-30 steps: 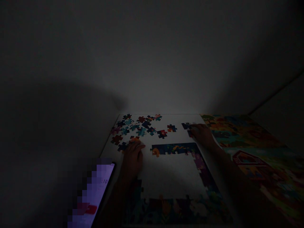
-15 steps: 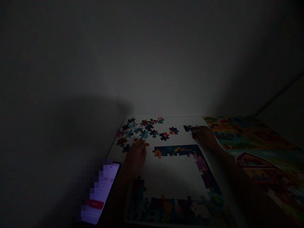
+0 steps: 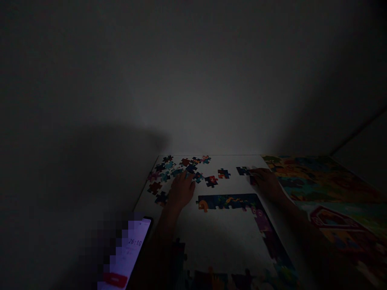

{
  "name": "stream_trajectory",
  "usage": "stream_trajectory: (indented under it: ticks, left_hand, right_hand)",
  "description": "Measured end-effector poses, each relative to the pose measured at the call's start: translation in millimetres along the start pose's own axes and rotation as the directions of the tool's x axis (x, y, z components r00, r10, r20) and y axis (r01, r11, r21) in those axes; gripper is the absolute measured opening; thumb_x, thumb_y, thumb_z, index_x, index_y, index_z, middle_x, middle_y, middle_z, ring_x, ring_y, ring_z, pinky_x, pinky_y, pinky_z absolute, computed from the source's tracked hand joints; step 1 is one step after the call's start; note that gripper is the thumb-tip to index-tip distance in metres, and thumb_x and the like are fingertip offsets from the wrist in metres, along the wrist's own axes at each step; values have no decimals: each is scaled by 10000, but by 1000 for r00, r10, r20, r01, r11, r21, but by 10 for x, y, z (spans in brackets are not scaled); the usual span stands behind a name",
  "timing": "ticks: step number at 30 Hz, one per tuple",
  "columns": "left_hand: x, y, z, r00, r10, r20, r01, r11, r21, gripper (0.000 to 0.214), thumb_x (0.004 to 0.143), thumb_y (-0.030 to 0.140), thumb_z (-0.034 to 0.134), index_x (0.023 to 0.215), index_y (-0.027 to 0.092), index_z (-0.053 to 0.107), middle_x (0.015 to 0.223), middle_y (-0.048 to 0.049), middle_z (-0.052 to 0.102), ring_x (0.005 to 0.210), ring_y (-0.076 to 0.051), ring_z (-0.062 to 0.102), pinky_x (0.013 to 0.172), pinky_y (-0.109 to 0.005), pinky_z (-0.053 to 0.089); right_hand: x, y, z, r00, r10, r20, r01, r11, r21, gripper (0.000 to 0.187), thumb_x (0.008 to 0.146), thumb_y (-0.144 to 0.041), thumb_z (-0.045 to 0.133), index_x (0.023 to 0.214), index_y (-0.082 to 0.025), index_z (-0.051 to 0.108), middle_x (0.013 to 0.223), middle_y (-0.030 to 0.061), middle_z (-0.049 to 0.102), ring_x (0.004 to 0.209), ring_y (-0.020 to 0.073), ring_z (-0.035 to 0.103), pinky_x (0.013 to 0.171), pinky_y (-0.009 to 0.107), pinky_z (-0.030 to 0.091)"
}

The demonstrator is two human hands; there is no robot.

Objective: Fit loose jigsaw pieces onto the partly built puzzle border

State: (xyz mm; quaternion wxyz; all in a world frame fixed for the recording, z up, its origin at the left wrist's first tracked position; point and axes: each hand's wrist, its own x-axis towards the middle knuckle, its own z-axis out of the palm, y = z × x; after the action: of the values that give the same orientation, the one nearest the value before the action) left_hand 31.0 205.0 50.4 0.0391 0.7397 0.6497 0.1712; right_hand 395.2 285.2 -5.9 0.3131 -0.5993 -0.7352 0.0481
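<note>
Hands well apart; dim light prevents confirming any grip. Left hand [image 3: 181, 191] has its fingertips among loose jigsaw pieces [image 3: 178, 171]. Right hand [image 3: 266, 183] lies over dark pieces [image 3: 242, 171]. Partial puzzle border [image 3: 229, 201], interlocked die-cut card, sits below and between them on a white board [image 3: 229, 163]. Colourful printed sheet [image 3: 326, 181] lies right; lit phone [image 3: 133, 249] lower left; grey wall [image 3: 193, 100] beyond.

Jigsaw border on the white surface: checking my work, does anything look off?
The orange jigsaw piece at the left end of the dark blue border strip sits tilted and juts out of line with the row.
</note>
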Motion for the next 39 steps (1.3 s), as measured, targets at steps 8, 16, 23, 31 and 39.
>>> stream_trajectory:
  ticks: [8,16,23,31,39]
  left_hand:
    - [-48,28,147,1000,-14,11,14,1000,2,353,955,290,499,1286,245,614,1424,-132,504,1368,-303,421,1131,-515,332]
    - [-16,14,174,999,30,-16,-30,999,-33,279,928,255,527,1177,241,653,1380,-111,551,1340,-279,467,1150,-515,308]
    - [-14,20,156,1000,23,2,-23,996,-80,252,928,219,507,1127,222,661,1385,-108,559,1360,-256,451,1166,-503,282]
    - [1,-9,188,995,101,24,-95,981,-169,263,907,152,509,1077,247,685,1397,-65,572,1354,-237,466,1173,-511,277]
    - [2,-51,256,993,83,-81,-94,985,-146,417,905,194,500,1314,226,572,1388,-94,567,1333,-248,476,1149,-469,348]
  right_hand:
    - [4,66,54,1000,4,-10,-4,1000,-14,394,799,-170,430,1026,-160,753,1055,145,723,1009,287,658,938,445,509]
    - [-27,14,22,999,34,-8,-34,999,-11,404,850,-207,403,1058,-162,746,1101,161,686,1060,281,621,984,434,475]
    - [-16,18,17,999,49,3,-49,999,1,381,813,-170,438,1048,-179,738,1096,133,692,1065,263,618,975,421,475]
    - [-9,-6,7,998,53,-24,-52,998,19,354,815,-193,452,999,-181,754,1057,138,708,1018,273,634,946,438,495]
    - [-11,8,26,998,55,-14,-54,998,17,380,796,-160,447,1011,-170,759,1095,149,701,1041,269,635,971,420,486]
